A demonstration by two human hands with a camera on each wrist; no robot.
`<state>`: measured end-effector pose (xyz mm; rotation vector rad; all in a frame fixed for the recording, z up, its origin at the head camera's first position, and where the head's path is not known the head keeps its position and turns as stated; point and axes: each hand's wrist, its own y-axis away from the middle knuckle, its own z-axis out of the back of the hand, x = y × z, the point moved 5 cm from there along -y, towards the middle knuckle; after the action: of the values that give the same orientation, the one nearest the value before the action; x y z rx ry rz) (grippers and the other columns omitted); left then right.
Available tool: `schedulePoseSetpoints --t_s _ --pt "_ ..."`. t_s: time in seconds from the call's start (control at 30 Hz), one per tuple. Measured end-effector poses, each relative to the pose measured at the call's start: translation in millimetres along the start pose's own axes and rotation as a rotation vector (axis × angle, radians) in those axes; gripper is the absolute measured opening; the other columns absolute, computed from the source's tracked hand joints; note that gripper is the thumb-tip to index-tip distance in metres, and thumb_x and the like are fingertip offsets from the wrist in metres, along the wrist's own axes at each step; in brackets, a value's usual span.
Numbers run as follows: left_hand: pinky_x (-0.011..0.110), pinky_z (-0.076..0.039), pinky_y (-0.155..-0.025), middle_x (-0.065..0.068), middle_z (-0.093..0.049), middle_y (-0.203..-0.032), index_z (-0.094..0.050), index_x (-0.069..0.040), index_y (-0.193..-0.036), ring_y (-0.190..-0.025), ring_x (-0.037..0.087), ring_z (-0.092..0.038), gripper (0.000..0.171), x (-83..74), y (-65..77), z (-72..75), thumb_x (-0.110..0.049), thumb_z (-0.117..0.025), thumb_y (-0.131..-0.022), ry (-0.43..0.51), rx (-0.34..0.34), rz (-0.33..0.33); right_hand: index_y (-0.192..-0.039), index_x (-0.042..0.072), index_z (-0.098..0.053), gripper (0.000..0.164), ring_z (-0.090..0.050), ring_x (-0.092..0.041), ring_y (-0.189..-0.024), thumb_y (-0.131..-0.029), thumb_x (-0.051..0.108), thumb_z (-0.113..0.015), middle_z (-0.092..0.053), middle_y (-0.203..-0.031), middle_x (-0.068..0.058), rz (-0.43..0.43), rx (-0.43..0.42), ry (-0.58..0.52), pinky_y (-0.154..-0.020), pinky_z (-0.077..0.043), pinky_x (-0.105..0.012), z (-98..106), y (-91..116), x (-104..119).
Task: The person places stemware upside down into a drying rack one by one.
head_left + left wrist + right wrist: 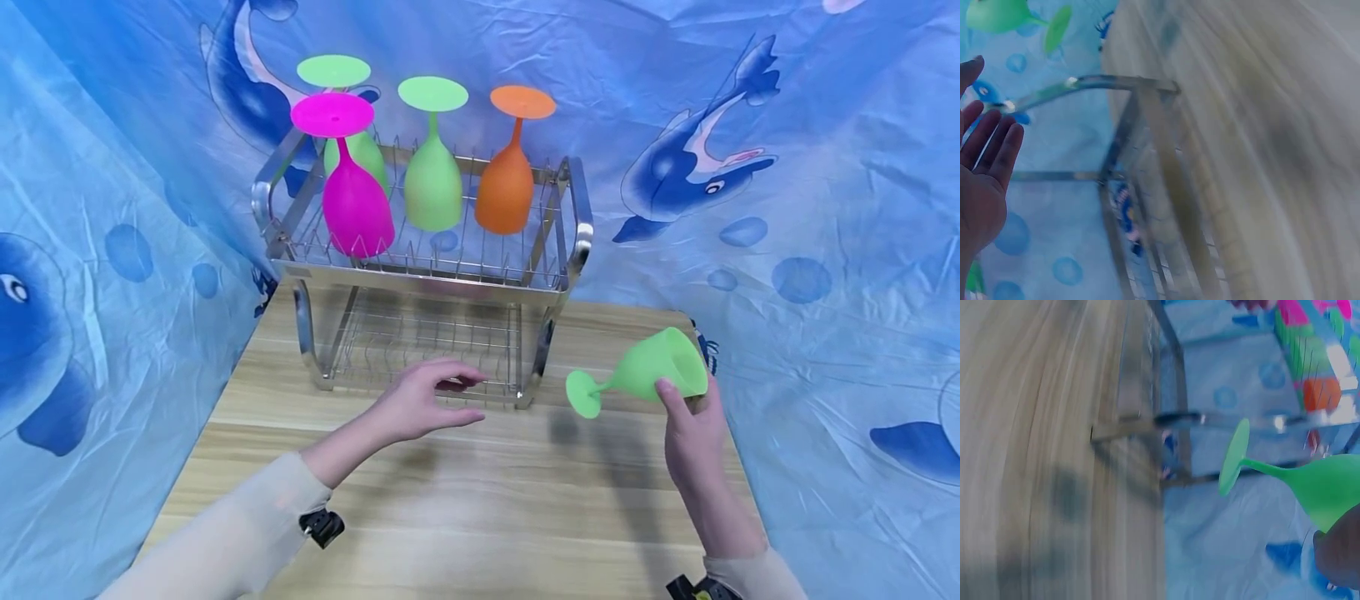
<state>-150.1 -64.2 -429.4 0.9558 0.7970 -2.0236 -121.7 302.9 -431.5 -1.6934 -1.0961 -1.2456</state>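
My right hand grips a light green wine glass by its bowl near the rim. The glass is tilted on its side, its foot pointing left toward the rack and its mouth to the right. In front of the rack's lower tier, my left hand holds nothing, thumb and fingers apart. On the upper tier of the metal dish rack, a magenta wine glass, an orange wine glass and two green wine glasses stand upside down, feet up. The magenta one partly hides the rear green one.
The two-tier rack stands at the back of a wooden table; wire slots of its lower tier show behind my left hand. A blue curtain with printed dolphins surrounds the table on the back and both sides.
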Motion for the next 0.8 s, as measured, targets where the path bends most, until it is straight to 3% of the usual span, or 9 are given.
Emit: schedulePoseSetpoints --t_s 0.13,0.3,0.57,0.8 --pt "0.025 -0.062 -0.096 0.001 -0.074 -0.126 -0.075 -0.012 -0.130 -0.109 0.015 -0.074 0.047 -22.8 -11.8 1.0 -0.021 -0.092 -0.087 0.003 0.019 -0.068 -0.142 0.007 -0.052 0.043 -0.058 -0.014 -0.122 -0.103 -0.011 -0.054 -0.061 -0.131 -0.005 -0.016 0.081 -0.079 -0.112 -0.049 -0.022 -20.6 15.2 5.1" --pt "0.025 -0.063 -0.093 0.001 -0.076 -0.122 -0.076 -0.010 -0.127 -0.106 0.011 -0.073 0.046 -39.4 -23.1 3.0 -0.017 -0.093 -0.084 0.007 0.020 -0.128 -0.138 0.008 -0.054 0.042 -0.061 -0.013 -0.116 -0.102 -0.012 -0.050 -0.062 -0.127 -0.004 -0.021 0.164 -0.143 -0.111 -0.051 -0.023 -43.0 29.0 7.8" --pt "0.030 -0.065 -0.091 0.000 -0.076 -0.114 -0.077 -0.008 -0.123 -0.104 0.022 -0.075 0.043 -52.3 -32.7 6.2 -0.015 -0.093 -0.084 0.012 0.021 -0.155 -0.143 0.008 -0.052 0.048 -0.062 -0.013 -0.116 -0.100 -0.012 -0.050 -0.062 -0.128 -0.004 -0.022 0.260 -0.213 -0.112 -0.051 -0.026 -77.7 38.8 4.6" --pt "0.022 -0.063 -0.089 0.003 -0.078 -0.114 -0.078 -0.006 -0.120 -0.102 0.012 -0.074 0.039 -52.2 -40.9 9.8 -0.013 -0.093 -0.084 -0.032 0.038 -0.135 -0.149 0.006 -0.048 0.053 -0.060 -0.016 -0.123 -0.098 -0.011 -0.052 -0.060 -0.134 -0.007 0.018 0.343 -0.264 -0.115 -0.049 -0.028 -101.8 42.8 3.3"
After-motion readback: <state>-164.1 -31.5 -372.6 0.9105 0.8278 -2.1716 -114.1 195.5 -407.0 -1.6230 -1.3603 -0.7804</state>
